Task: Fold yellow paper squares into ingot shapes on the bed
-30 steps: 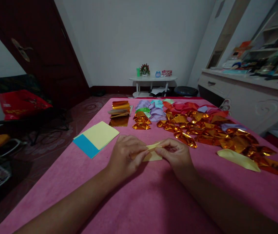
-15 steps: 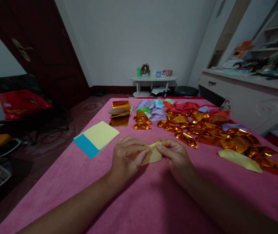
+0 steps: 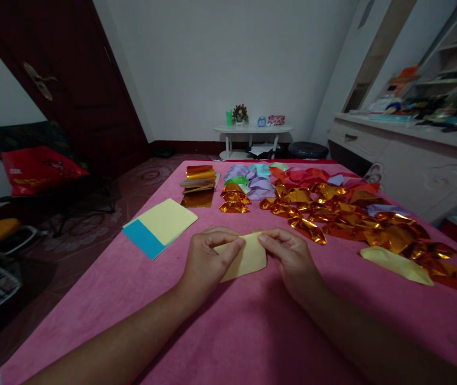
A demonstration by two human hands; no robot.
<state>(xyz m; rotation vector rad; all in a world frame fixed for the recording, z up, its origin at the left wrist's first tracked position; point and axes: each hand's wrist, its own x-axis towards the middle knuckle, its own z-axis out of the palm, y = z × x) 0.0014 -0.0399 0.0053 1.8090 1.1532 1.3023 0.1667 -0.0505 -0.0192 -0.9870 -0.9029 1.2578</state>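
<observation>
A folded piece of pale yellow paper (image 3: 248, 259) is held up over the pink tabletop between both hands. My left hand (image 3: 211, 256) pinches its upper left part, thumb in front and fingers behind. At the upper right corner, my right hand (image 3: 290, 254) grips it between thumb and fingertips. To the left lies a stack of yellow paper sheets (image 3: 172, 218) with a blue sheet (image 3: 144, 239) showing at its near edge. A finished-looking folded yellow paper boat shape (image 3: 395, 264) rests to the right, beside shiny gold foil folded pieces (image 3: 340, 216).
A pile of gold foil sheets (image 3: 199, 187) sits at the far left of the pink-covered table (image 3: 140, 326). Purple folded papers (image 3: 261, 188) and red ones (image 3: 306, 176) lie along the far side. A white cabinet (image 3: 404, 155) stands at the right.
The yellow paper has turned so its flat face shows more toward me, where its folded upper edge showed before. Both hands still pinch it in nearly the same place.
</observation>
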